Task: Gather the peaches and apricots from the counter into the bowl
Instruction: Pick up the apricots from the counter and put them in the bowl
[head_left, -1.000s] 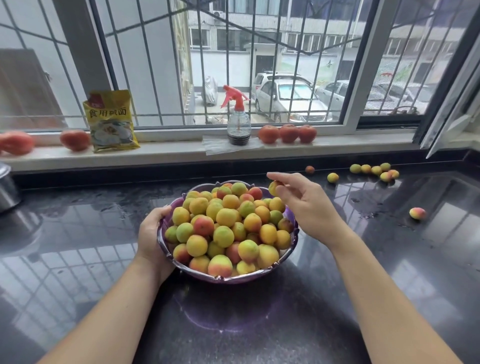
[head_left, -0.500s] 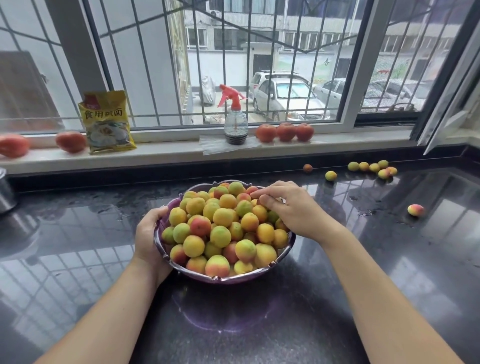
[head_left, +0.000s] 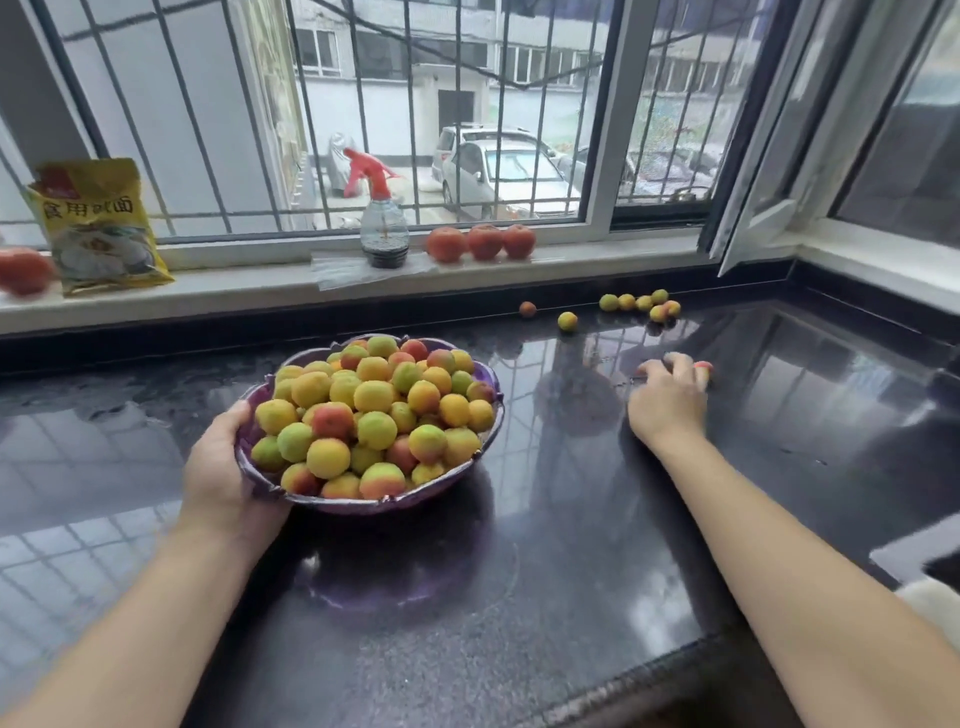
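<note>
- My left hand (head_left: 228, 470) grips the near-left rim of the purple bowl (head_left: 485, 379), thumb over the edge; the bowl sits on the dark surface (head_left: 519, 597).
- The bowl is heaped above the rim with peaches and apricots (head_left: 374, 415).
- My right hand (head_left: 670, 397) reaches out to the right, fingers curled over 1 pink-yellow fruit (head_left: 704, 368) lying on the surface. I cannot tell whether the fingers have closed on it or only touch it; most of the fruit is hidden.
- Loose fruit left: a cluster of about 5 (head_left: 641, 303) by the back wall, 1 yellow apricot (head_left: 567, 321) and 1 small reddish fruit (head_left: 527, 308) nearer the bowl.
- Risk 1: the surface looks glossy and wet in spots, so a round fruit could roll away from a loose pinch.
- Risk 2: the heap is high, and another fruit dropped on top may slide off or knock others over the rim.
- Risk 3: if my left hand tilts the bowl, the pile could spill.
</note>
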